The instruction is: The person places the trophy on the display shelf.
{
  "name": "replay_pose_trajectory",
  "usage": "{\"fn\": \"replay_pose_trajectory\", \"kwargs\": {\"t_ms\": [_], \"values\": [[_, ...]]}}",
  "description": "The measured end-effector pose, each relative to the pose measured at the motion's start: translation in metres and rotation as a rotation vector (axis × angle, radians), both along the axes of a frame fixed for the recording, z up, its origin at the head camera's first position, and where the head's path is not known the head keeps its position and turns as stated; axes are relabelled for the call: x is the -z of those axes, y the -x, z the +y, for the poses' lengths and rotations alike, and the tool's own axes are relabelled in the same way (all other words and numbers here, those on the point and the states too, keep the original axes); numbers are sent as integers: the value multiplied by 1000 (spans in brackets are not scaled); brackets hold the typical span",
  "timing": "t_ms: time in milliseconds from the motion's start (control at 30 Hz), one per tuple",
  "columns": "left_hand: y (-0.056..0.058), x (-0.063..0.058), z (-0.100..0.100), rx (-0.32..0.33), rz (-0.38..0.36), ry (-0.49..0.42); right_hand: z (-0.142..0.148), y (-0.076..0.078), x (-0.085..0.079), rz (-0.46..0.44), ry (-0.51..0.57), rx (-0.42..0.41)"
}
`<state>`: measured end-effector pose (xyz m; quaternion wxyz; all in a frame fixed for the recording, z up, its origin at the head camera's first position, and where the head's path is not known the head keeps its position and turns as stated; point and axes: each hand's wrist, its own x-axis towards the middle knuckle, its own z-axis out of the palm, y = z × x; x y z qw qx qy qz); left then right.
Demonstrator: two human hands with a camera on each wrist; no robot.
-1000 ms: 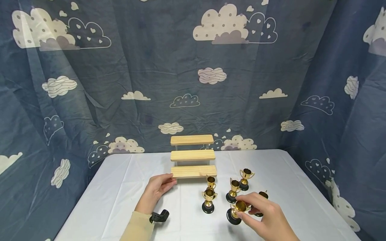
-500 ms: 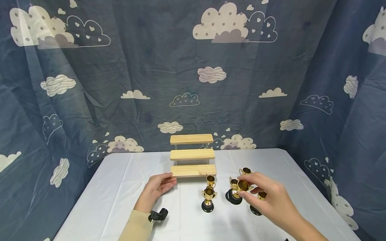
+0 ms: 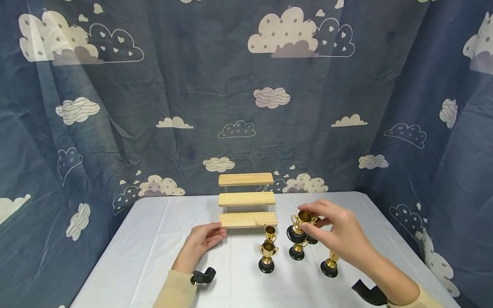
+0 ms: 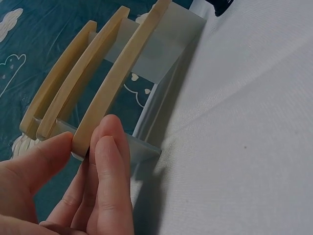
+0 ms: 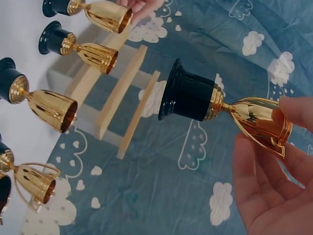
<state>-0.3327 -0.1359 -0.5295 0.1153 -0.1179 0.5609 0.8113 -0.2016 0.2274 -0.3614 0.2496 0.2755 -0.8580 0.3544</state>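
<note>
Trophy (image 5: 216,103), pinched by the right hand (image 3: 339,227), has moved to the stand's (image 3: 246,199) four o'clock, so carrying seems under way; left hand (image 3: 200,244) pinches the stand.

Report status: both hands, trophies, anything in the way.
Left hand pinches left end of lowest shelf. Right hand holds gold trophy aloft. Possible obstacle: two trophies standing before shelf's right end.
</note>
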Motion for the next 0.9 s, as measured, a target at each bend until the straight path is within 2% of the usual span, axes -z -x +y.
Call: {"fn": "replay_pose_trajectory", "kwargs": {"t_ms": [133,300,433,700,900], "values": [[1,-2,0,-5,14,-5,-3,10,-6,7,-19,23],[2,-1,1,-10,-9,-14,-5,20,-11,-11,-46,58],[3,0,2,-16,-22,-1,-6,28,-14,-25,-45,56],[0,-1,2,-21,26,3,-10,46,-22,-51,-26,42],[0,-1,3,-18,12,21,-15,65,-31,-51,-33,44]]}}
